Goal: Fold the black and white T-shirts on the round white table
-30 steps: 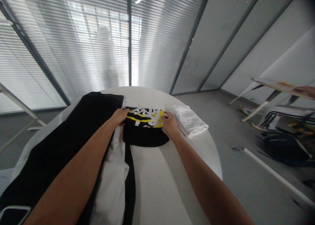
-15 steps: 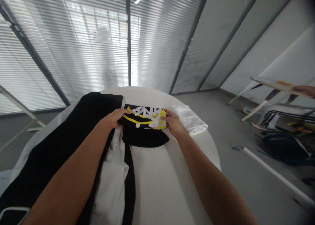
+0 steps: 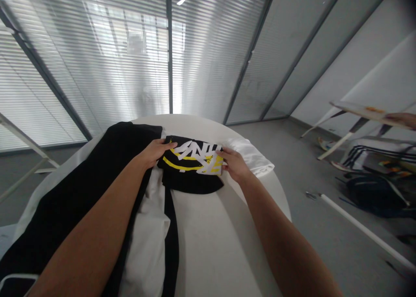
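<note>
Pinching ends: left hand (image 3: 152, 153), right hand (image 3: 236, 163), likely keeping folds together
Between grips: folded rectangular black cloth (image 3: 192, 157), yellow-white print

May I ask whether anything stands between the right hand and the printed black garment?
Nothing visible does: the right hand grips the printed black garment by its edge. The folded white cloth lies beside that hand, not between.

The bare near stretch of desk (image 3: 208, 245) leaves an open way between the forearms (image 3: 273, 227), but the black garment (image 3: 74, 188) covers the left side and the folded white cloth (image 3: 260, 160) (just beside the right hand (image 3: 236, 163)) crowds the right.
</note>
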Motion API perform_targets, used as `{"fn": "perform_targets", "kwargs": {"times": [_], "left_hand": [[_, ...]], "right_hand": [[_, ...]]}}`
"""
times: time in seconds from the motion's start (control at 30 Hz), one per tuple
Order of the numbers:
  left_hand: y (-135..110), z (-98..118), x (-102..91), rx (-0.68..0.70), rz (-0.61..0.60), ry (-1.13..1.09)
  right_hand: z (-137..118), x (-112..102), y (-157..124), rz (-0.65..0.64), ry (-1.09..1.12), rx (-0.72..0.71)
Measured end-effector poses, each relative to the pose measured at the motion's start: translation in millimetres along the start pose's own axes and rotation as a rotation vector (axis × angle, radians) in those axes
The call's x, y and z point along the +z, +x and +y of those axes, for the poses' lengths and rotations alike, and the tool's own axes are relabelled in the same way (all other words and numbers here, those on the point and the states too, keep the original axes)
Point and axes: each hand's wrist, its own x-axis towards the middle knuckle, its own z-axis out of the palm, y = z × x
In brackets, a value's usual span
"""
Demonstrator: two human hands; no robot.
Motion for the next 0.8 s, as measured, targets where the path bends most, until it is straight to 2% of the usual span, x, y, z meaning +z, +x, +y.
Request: {"fn": "perform_targets", "kwargs": {"times": [0.1,0.27,0.5,0.6,0.7,0.8], "left_hand": [[2,1,-6.2,0.041,-0.015,0.06],[0,10,-15.2,0.139,0.026,0.155],[-6,19,-13.8,0.228,-0.022,-0.049],[-6,18,-16.1,0.261,-0.012,-0.021],[-4,15,-21.8,0.276,-0.053,0.162],[2,12,-25.3,0.202,-0.058,0.335]], "right_hand": [[-2,-2,-4,0.005,0.02,-0.077],[-10,-3,-10,-0.042,0.126,-0.173],[-6,-5,-6,-0.07,0.232,-0.215],[-2,-7,-3,-0.054,0.154,-0.268],[-1,-9,-2,0.004,-0.024,-0.267],[-4,-9,-4,0.032,-0.22,-0.212]]}}
